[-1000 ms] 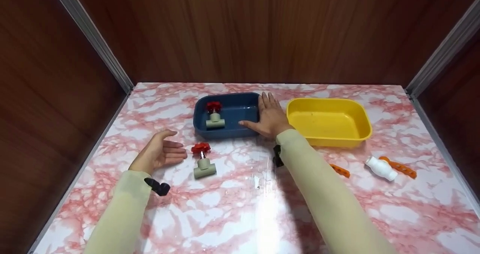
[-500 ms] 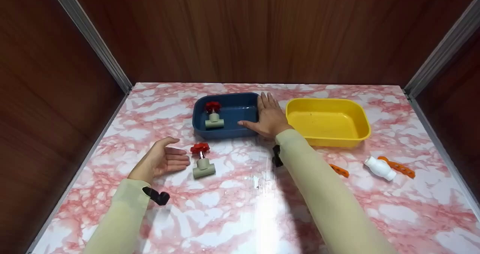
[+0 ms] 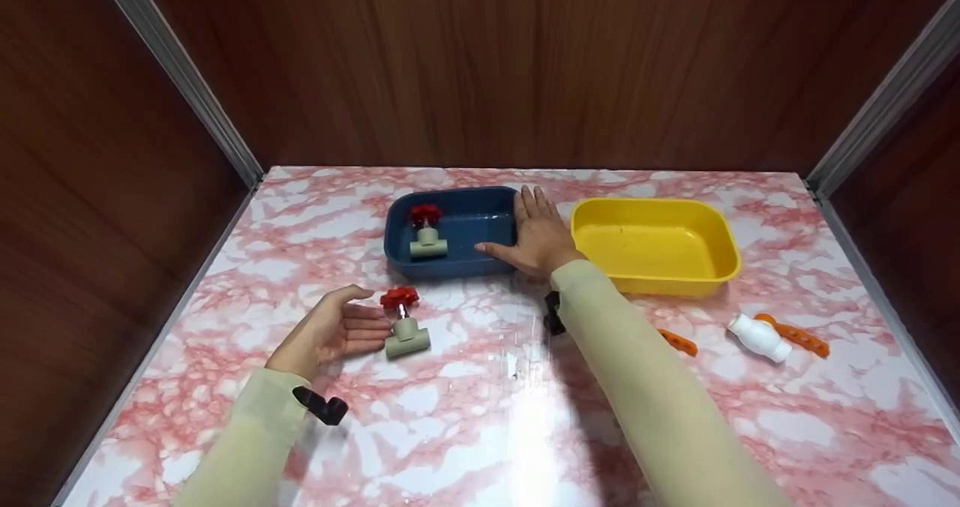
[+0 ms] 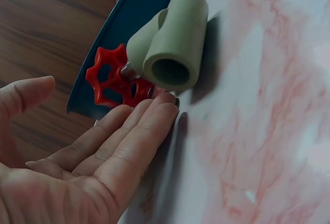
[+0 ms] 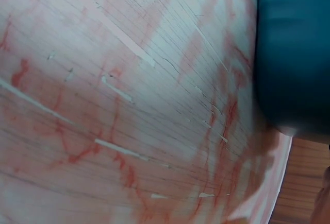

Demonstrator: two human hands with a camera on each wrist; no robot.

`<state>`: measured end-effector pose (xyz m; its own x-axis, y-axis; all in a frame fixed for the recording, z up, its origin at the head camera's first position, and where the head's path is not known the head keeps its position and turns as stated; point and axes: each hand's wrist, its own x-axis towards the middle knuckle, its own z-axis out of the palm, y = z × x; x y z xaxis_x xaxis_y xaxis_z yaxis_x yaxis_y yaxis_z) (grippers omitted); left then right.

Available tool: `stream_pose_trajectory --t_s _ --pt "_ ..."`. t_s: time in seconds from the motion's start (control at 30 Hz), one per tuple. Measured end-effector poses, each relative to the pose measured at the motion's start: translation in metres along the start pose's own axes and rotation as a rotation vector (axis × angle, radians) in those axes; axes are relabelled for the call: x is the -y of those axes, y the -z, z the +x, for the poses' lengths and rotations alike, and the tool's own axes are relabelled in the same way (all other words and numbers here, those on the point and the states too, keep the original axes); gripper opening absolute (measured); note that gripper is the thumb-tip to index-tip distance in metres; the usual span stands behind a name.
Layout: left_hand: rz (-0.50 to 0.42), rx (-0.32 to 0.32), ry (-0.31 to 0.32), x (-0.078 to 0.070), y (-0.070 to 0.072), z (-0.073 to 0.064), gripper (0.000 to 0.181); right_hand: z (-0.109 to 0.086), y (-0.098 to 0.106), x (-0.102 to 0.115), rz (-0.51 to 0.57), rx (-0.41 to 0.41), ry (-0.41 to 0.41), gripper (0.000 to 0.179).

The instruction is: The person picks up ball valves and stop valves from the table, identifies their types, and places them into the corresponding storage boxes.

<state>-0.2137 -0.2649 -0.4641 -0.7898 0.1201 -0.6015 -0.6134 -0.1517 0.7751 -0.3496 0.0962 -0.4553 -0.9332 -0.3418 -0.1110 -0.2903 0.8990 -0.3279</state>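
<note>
A grey-green tee-shaped stop valve (image 3: 407,336) with a red handwheel lies on the table, seen close up in the left wrist view with its pipe end (image 4: 175,72) facing the camera. My left hand (image 3: 346,327) is right beside it on the left, fingers straight and fingertips at the valve, thumb raised apart. My right hand (image 3: 541,237) rests with straight fingers on the right end of the blue bin (image 3: 465,268), thumb over its front rim. Inside that bin, at its left, stands a second valve (image 3: 428,246) of the same kind.
Right of the blue bin stands a yellow bin (image 3: 652,286). In front of it lie a white ball valve (image 3: 759,337) with an orange handle (image 3: 802,338) and another orange handle (image 3: 679,341), partly hidden by my right sleeve. Wooden panels (image 3: 480,72) close off the back and sides.
My left hand has moved right and slightly down, from a gap beside the valve to its fingertips at it. My right hand stays on the blue bin.
</note>
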Motion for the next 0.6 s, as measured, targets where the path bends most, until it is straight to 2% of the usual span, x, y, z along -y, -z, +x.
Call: stream_pose_trajectory --t_s 0.13,0.4,0.6 --pt "0.007 -0.008 -0.011 0.004 -0.003 0.000 0.048 0.001 0.001 0.000 -0.005 0.005 0.001 0.130" --pt "0.020 -0.079 -0.024 0.010 -0.013 -0.004 0.045 0.002 -0.002 -0.001 0.004 -0.002 0.003 0.131" --pt "0.012 -0.106 -0.057 0.013 -0.018 -0.008 0.038 0.004 -0.002 -0.002 -0.008 0.004 0.009 0.130"
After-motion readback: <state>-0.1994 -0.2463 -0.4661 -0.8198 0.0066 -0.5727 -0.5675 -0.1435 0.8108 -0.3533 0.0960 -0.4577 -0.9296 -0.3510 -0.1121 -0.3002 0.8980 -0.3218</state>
